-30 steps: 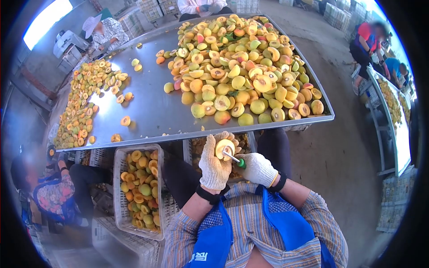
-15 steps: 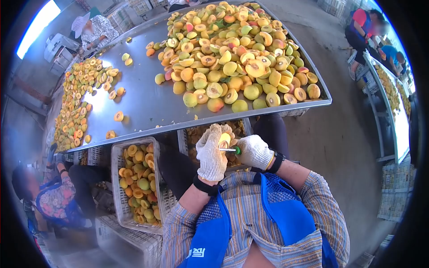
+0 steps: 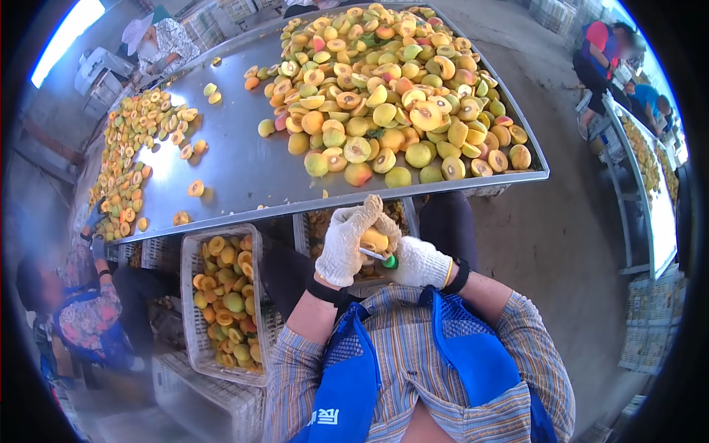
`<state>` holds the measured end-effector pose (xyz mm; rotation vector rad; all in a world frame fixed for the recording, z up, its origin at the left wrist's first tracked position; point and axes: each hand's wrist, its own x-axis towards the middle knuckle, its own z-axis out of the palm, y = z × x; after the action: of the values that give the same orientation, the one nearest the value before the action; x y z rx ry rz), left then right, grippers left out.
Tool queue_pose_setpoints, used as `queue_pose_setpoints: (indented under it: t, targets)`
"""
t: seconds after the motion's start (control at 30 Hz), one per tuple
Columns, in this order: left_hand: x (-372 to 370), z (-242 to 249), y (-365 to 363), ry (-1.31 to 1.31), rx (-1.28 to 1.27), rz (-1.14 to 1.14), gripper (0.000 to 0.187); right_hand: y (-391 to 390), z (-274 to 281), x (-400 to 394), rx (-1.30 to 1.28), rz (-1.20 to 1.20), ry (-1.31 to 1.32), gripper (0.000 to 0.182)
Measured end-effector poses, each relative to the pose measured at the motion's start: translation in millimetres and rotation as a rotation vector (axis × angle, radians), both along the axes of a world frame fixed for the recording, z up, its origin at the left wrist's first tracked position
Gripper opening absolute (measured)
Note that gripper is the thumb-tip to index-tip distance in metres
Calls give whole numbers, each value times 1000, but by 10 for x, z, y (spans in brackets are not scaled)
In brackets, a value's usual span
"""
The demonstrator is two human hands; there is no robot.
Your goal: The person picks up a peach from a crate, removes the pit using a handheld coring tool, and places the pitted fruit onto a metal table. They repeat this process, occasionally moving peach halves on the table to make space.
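My left hand (image 3: 346, 244), in a white knit glove with soiled fingertips, is closed around a yellow-orange peach half (image 3: 374, 241). My right hand (image 3: 421, 263), also gloved, grips a small tool with a green handle (image 3: 390, 261). Its thin metal shaft (image 3: 371, 254) lies against the lower side of the fruit; the tip's shape cannot be made out. Both hands are close together above a crate (image 3: 300, 235) of fruit pieces, partly hidden by them.
A metal table (image 3: 244, 170) with a raised rim bears a large heap of halved peaches (image 3: 384, 103) and a second spread (image 3: 122, 177) at left. A white crate (image 3: 189, 310) of halves stands left of my legs. Co-workers sit at left and far left; others stand at right.
The peach half has turned in my left hand, so its cut face no longer shows. The tool has tilted, its green end slightly lower. At left, a co-worker's hands have moved toward the fruit.
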<state>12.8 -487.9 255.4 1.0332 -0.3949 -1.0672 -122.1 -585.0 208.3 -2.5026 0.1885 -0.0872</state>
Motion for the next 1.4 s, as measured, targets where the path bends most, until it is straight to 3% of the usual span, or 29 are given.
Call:
queue_pose_setpoints:
  t: [0.07, 0.1, 0.13, 0.2, 0.23, 0.3, 0.33, 0.37, 0.4, 0.47, 0.5, 0.63, 0.67, 0.73, 0.8, 0.97, 1.0, 1.1, 1.2, 1.23, 1.33, 1.4]
  targets:
    - [54, -60, 28, 130, -331, -320, 60, 163, 59, -15, 1031, 263, -75, 25]
    - [55, -54, 15, 127, -334, -313, 60, 319, -12, 110, 925, 387, -310, 26]
    - [41, -40, -27, 160, -362, -189, 60, 385, -43, 118, 948, 316, -405, 21]
    - [24, -6, -50, 233, -410, 71, 60, 162, 256, 64, 1116, 200, 189, 17]
    - [160, 94, 54, 451, -159, 246, 55, 126, 236, 87, 1099, 108, 295, 19]
    - [560, -201, 265, 313, -219, 462, 45, 10, 124, 134, 824, 22, 212, 30]
    - [747, -241, 535, 232, -176, 548, 45, -12, 468, 231, 458, -104, 509, 37]
    - [910, -295, 827, 126, -85, 652, 45, -94, 169, 221, 197, -113, 381, 36]
    - [1051, -351, 1128, 24, 18, 747, 46, -141, -48, 181, 132, -154, 236, 31]
    - [1316, -621, 1749, -103, 171, 942, 45, -112, 246, 274, 266, -250, 434, 32]
    - [1389, -763, 2030, -106, 174, 981, 45, -93, 246, 312, 245, -236, 418, 32]
    - [1602, -1272, 2790, -486, 758, 1191, 58, -31, 68, 395, 213, -190, 500, 32]
    - [1611, -1429, 2879, -478, 760, 1207, 58, -10, 11, 409, 155, -135, 467, 32]
    - [1673, -1608, 2936, -725, 1092, 942, 56, 0, -35, 462, 161, -103, 543, 33]
    - [1797, -1676, 2836, -1069, 1121, 796, 43, 1, -71, 512, 153, -104, 595, 34]
    - [2408, -1847, 2411, -1439, 1297, 452, 41, 41, -132, 636, 127, -159, 666, 36]
    - [2538, -1949, 2398, -1430, 1292, 465, 41, 47, -161, 651, 90, -150, 648, 38]
    - [2921, -2177, 2397, -1268, 1601, 153, 54, 68, -256, 708, -10, -147, 697, 41]
    - [3032, -2125, 2543, -1208, 1628, 193, 59, 90, -270, 781, 31, -196, 718, 43]
    - [3162, -2130, 2631, -1078, 1754, 133, 63, 112, -267, 798, 24, -197, 726, 43]
    - [3259, -2069, 2987, -1140, 1556, 80, 64, 139, -272, 889, 1, -225, 757, 42]
    - [3284, -1968, 3081, -1108, 1553, -17, 64, 165, -282, 889, -5, -183, 719, 41]
